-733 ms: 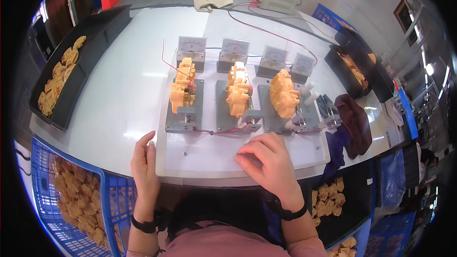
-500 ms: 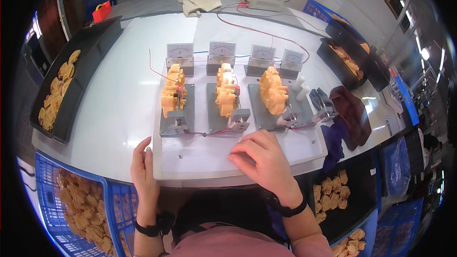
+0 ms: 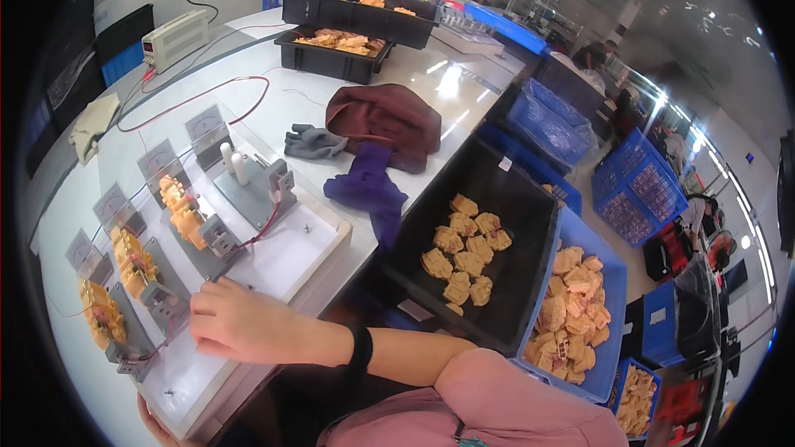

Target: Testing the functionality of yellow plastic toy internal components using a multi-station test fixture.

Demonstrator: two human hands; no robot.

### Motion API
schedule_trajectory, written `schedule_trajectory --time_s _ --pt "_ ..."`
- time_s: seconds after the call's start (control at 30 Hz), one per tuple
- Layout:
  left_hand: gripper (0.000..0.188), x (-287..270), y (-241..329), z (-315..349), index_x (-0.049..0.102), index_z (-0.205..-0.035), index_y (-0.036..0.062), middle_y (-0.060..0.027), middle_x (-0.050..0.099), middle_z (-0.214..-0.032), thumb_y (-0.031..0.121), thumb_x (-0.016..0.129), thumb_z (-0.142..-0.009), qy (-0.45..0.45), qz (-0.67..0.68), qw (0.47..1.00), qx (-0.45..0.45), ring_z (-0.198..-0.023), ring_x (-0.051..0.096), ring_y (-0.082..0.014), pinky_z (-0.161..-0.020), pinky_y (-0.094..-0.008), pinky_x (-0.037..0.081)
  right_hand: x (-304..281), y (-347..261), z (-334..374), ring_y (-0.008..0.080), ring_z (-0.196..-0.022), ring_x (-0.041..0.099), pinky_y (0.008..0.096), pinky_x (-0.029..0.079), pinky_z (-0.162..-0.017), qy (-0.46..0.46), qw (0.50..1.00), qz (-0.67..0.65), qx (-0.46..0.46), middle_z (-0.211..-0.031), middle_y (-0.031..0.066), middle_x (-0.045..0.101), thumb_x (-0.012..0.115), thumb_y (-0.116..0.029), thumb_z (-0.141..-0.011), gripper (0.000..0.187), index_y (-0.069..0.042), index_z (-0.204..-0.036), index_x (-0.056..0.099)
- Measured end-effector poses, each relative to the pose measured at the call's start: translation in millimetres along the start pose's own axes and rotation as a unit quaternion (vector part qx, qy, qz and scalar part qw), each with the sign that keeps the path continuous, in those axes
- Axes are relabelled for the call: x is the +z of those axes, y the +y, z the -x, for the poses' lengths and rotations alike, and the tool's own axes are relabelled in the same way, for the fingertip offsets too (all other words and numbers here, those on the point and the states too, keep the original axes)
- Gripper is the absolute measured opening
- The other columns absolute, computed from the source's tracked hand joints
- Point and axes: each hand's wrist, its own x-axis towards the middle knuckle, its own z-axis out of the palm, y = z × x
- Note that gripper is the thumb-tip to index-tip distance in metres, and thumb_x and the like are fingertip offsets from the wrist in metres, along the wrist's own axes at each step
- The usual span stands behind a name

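My right hand point(image 3: 248, 327) rests on the white board point(image 3: 310, 252), fingers curled in and no object visible in them. Just beyond its fingers stand grey test fixtures, one with a yellow plastic housing point(image 3: 184, 211) on it. Two more yellow housings, a middle one point(image 3: 134, 261) and a left one point(image 3: 101, 312), sit on neighbouring fixtures. White pegs point(image 3: 238, 165) stand up from the rightmost fixture. Small panel meters point(image 3: 207, 126) line the back of the row. My left hand point(image 3: 153, 424) shows only partly at the board's near left edge, fingers stretched out.
To the right, a black tray point(image 3: 422, 306) and a blue crate point(image 3: 611, 314) hold yellow housings. Dark red cloth point(image 3: 389, 120), purple cloth point(image 3: 373, 182) and a grey glove point(image 3: 315, 142) lie on the table. Farther back are black bins point(image 3: 331, 66) and a power supply point(image 3: 178, 37).
The view has swung to the right, bringing the right-hand tray and crates further in. My right hand stays on the board near the fixtures; my left is now mostly out of sight.
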Motion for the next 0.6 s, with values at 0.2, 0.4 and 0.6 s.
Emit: schedule_trajectory --time_s 0.2,0.4,0.6 --pt "0.045 2.8 9.6 -2.8 0.056 -0.132 -0.0055 -0.024 0.06 -0.13 0.028 0.053 -0.101 0.005 -0.04 0.997 0.063 -0.119 0.058 -0.0372 -0.103 -0.0439 0.045 -0.4 0.8 1.7 0.0223 -0.09 0.052 0.0343 0.041 -0.081 -0.01 1.0 0.017 -0.004 -0.088 0.0036 0.052 0.07 -0.017 -0.08 0.013 -0.011 -0.079 0.059" --pt "0.046 1.4 3.9 -2.8 0.057 -0.131 -0.0053 -0.0237 0.06 -0.13 0.031 0.051 -0.102 0.005 -0.029 0.999 0.046 -0.119 0.058 -0.0371 -0.103 -0.0438 0.044 1.3 1.0 1.2 0.0221 -0.091 0.052 0.0337 0.041 -0.081 -0.016 1.0 0.015 0.008 -0.087 0.0037 0.052 0.07 -0.018 -0.081 0.014 -0.011 -0.078 0.059" --pt "0.047 3.7 6.2 -3.0 0.057 -0.131 -0.0056 -0.0237 0.06 -0.13 0.031 0.05 -0.102 0.008 -0.001 0.999 0.035 -0.119 0.057 -0.0365 -0.104 -0.0436 0.044 4.7 0.6 1.9 0.0223 -0.092 0.052 0.0337 0.041 -0.082 -0.008 0.999 0.025 0.018 -0.088 0.004 0.053 0.07 -0.017 -0.081 0.013 -0.01 -0.079 0.059"
